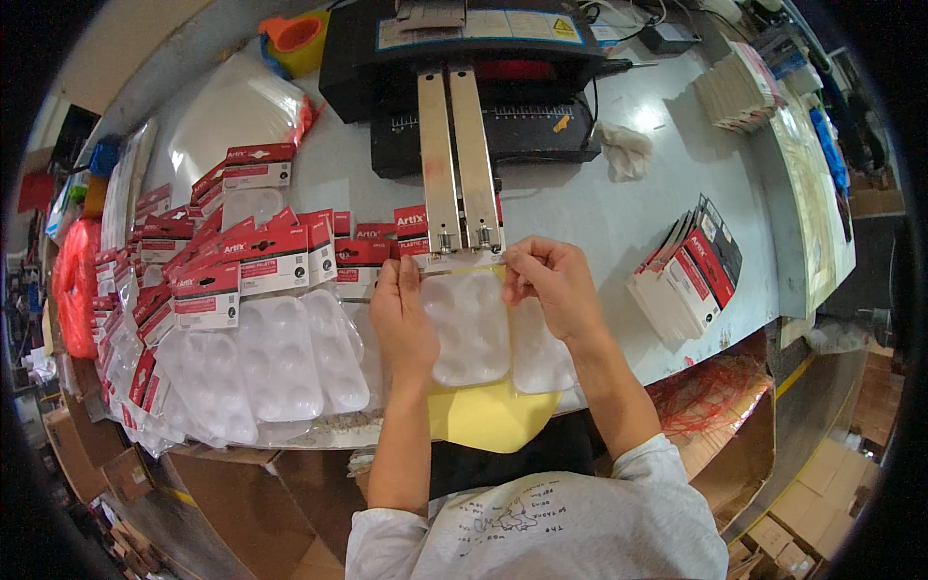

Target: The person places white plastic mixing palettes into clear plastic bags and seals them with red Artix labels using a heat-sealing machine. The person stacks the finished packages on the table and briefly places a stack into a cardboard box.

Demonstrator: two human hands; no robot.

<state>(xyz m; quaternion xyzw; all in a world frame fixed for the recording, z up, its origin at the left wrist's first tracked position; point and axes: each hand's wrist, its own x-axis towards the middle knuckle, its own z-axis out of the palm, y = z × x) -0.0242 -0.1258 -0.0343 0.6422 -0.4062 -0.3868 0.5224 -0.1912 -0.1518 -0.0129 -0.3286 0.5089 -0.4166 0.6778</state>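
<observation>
A white plastic paint palette point(469, 333) with round wells, seemingly in a clear bag, lies right in front of me. Its top edge sits under the ends of two long metal arms point(438, 155) of a black stapling machine point(464, 58). My left hand point(404, 324) pinches the top left corner of this pack between thumb and fingers. At the top right corner my right hand point(563, 295) is closed in a pinch on the pack's edge. Another white palette point(539, 356) lies partly beneath my right wrist. A yellow sheet point(498, 420) hangs over the table's front edge.
Left of my hands spreads a heap of bagged palettes point(278, 358) with red-and-white header cards. At right stand a bundle of header cards point(684, 275) and a farther card stack point(739, 92). A crumpled tissue point(625, 150) and clear bags point(237, 111) lie farther back.
</observation>
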